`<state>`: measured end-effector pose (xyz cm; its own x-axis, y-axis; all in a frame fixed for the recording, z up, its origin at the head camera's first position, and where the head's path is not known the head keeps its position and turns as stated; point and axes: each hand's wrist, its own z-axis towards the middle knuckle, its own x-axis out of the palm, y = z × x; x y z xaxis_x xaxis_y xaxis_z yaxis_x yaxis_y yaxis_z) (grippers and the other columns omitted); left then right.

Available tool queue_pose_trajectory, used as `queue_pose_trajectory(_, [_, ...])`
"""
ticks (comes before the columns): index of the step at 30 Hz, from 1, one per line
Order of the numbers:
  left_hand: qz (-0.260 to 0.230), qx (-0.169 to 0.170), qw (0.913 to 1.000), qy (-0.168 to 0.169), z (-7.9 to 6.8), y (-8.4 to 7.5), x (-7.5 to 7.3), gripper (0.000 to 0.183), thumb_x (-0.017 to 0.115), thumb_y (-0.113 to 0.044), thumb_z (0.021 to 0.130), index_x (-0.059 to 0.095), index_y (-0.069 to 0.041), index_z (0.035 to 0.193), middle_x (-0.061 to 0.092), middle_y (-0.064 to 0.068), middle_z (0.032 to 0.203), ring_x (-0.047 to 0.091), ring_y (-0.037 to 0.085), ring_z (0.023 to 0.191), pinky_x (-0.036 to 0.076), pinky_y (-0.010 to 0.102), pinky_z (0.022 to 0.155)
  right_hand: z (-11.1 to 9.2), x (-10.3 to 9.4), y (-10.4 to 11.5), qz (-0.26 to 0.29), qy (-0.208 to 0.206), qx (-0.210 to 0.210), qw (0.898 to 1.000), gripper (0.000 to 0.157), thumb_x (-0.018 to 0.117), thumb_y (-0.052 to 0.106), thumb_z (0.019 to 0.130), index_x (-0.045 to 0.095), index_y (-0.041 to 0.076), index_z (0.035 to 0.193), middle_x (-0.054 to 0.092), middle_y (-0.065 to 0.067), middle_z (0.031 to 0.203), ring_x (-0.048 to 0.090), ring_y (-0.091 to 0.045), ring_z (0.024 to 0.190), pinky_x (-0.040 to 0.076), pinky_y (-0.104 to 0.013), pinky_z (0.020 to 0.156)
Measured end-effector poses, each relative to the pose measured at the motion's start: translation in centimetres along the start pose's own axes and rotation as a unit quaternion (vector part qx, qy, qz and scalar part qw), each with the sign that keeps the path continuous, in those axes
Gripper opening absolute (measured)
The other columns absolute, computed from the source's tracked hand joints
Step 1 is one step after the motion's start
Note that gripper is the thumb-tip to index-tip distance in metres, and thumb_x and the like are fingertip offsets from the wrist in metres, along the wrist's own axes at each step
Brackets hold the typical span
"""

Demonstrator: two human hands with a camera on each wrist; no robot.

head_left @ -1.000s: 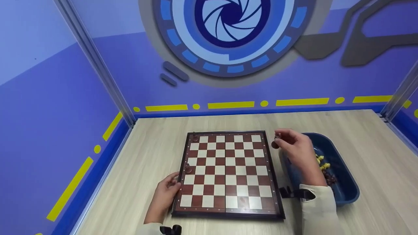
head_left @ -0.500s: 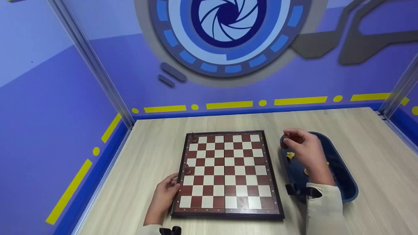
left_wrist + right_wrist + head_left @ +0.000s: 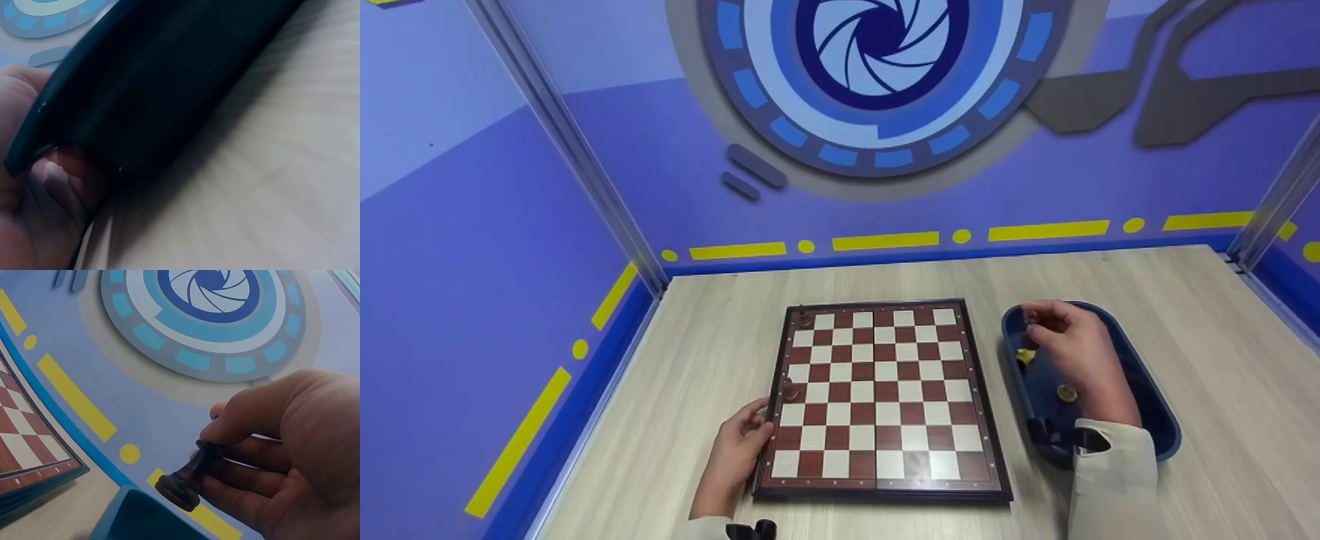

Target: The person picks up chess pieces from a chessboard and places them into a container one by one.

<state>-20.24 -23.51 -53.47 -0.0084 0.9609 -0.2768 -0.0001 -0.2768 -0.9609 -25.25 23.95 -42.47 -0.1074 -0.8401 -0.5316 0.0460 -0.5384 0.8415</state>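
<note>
My right hand [image 3: 1076,352] is over the blue tray [image 3: 1166,442], at its far left part. Its thumb and fingers pinch a dark brown chess piece [image 3: 188,481], whose round base points down and left in the right wrist view. The piece's top is hidden by the fingers. At the left edge of the chessboard [image 3: 877,491], my left hand [image 3: 735,450] grips the frame, thumb at the rim. A dark chess piece [image 3: 805,320] stands on the far left corner square; another dark piece [image 3: 790,390] stands farther down the left column.
Yellow chess pieces [image 3: 1025,358] lie in the tray, partly hidden by the right hand and forearm. The tray is right of the board on a pale wooden table [image 3: 697,330]. Blue printed walls [image 3: 570,172] rise behind and at the left.
My right hand has moved right with the dark chess piece, from between board and tray to over the tray. The left hand stays at the board's edge. The head view has shifted slightly.
</note>
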Motion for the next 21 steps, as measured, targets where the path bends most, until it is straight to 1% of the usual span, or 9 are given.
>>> queue_pose_trajectory(2, [0.001, -0.002, 1.0, -0.001, 0.0, -0.1, 0.0, 0.045, 0.055, -0.005, 0.094, 0.048, 0.002, 0.139, 0.062, 0.016, 0.102, 0.064, 0.012, 0.084, 0.053, 0.025, 0.072, 0.0, -0.2, -0.2, 0.0, 0.007, 0.002, 1.0, 0.035, 0.053, 0.012, 0.097, 0.058, 0.009, 0.131, 0.06, -0.014, 0.126, 0.061, -0.027, 0.107, 0.049, -0.046, 0.095])
queue_pose_trajectory(4, [0.003, -0.006, 1.0, -0.003, 0.0, -0.2, 0.0, 0.046, 0.056, -0.005, 0.094, 0.048, 0.001, 0.139, 0.062, 0.015, 0.101, 0.064, 0.012, 0.083, 0.053, 0.024, 0.071, 0.0, -0.3, -0.3, -0.003, 0.014, 0.003, 1.0, 0.035, 0.053, 0.012, 0.097, 0.057, 0.008, 0.131, 0.06, -0.016, 0.125, 0.063, -0.028, 0.105, 0.05, -0.047, 0.095])
queue_pose_trajectory(8, [0.005, -0.009, 0.9999, -0.005, -0.1, -0.2, 0.1, 0.046, 0.056, -0.006, 0.095, 0.048, 0.001, 0.139, 0.062, 0.014, 0.101, 0.064, 0.011, 0.083, 0.053, 0.024, 0.07, 0.1, -0.6, -0.6, -0.014, 0.02, 0.002, 1.0, 0.034, 0.053, 0.012, 0.097, 0.058, 0.008, 0.13, 0.062, -0.017, 0.123, 0.065, -0.026, 0.098, 0.052, -0.038, 0.087])
queue_pose_trajectory(11, [0.007, -0.006, 1.0, -0.003, -0.1, -0.2, 0.1, 0.046, 0.056, -0.006, 0.095, 0.047, 0.002, 0.139, 0.061, 0.014, 0.102, 0.064, 0.011, 0.083, 0.053, 0.024, 0.07, 0.2, -0.8, -0.7, -0.018, 0.023, 0.005, 1.0, 0.033, 0.053, 0.014, 0.097, 0.059, 0.009, 0.129, 0.063, -0.016, 0.121, 0.065, -0.024, 0.095, 0.05, -0.03, 0.081])
queue_pose_trajectory(14, [0.013, -0.007, 0.9999, -0.001, 0.1, -0.1, 0.0, 0.046, 0.055, -0.007, 0.095, 0.046, 0.002, 0.14, 0.059, 0.014, 0.103, 0.062, 0.011, 0.084, 0.052, 0.024, 0.07, 0.3, -1.0, -0.8, -0.017, 0.027, 0.01, 0.999, 0.033, 0.053, 0.016, 0.097, 0.059, 0.009, 0.129, 0.063, -0.016, 0.12, 0.066, -0.024, 0.094, 0.048, -0.027, 0.079])
queue_pose_trajectory(19, [0.02, -0.014, 0.9997, 0.002, 0.1, -0.1, -0.1, 0.046, 0.055, -0.006, 0.095, 0.046, 0.003, 0.139, 0.057, 0.014, 0.104, 0.061, 0.014, 0.088, 0.051, 0.024, 0.072, 0.2, -1.1, -1.1, -0.016, 0.035, 0.016, 0.999, 0.033, 0.054, 0.018, 0.097, 0.059, 0.007, 0.128, 0.063, -0.018, 0.118, 0.066, -0.024, 0.092, 0.048, -0.028, 0.079])
queue_pose_trajectory(21, [0.023, -0.011, 0.9997, 0.001, 0.1, -0.1, -0.1, 0.045, 0.055, -0.006, 0.095, 0.047, 0.003, 0.139, 0.057, 0.014, 0.103, 0.061, 0.014, 0.088, 0.051, 0.024, 0.072, 0.2, -1.1, -1.2, -0.017, 0.039, 0.019, 0.999, 0.034, 0.055, 0.02, 0.097, 0.059, 0.007, 0.128, 0.063, -0.018, 0.119, 0.065, -0.025, 0.094, 0.048, -0.031, 0.081])
